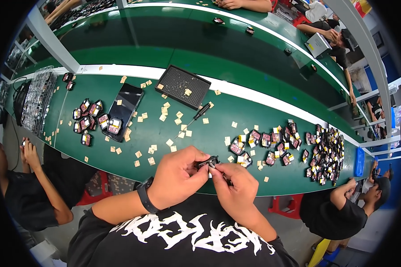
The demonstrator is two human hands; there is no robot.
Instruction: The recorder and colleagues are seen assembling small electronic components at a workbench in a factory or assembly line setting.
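My left hand (176, 175) and my right hand (236, 182) meet at the near edge of the green table, both closed on one small black plastic casing (208, 162). Fingers cover most of the casing, so its inside is hidden. A pale bit shows under my right thumb; I cannot make out what it is. Just beyond my hands, a screwdriver (202, 111) with a dark handle lies on the table among small yellowish square pieces (169, 142). To the right of my hands lie several similar black units (244, 159) with pink and yellow parts.
A dense pile of black units (325, 153) covers the right end. More units (85, 115) sit at left beside a dark phone (128, 104), one resting on it. A black perforated tray (182, 86) lies at the back. Clear plastic trays (38, 100) stand far left. People sit on both sides.
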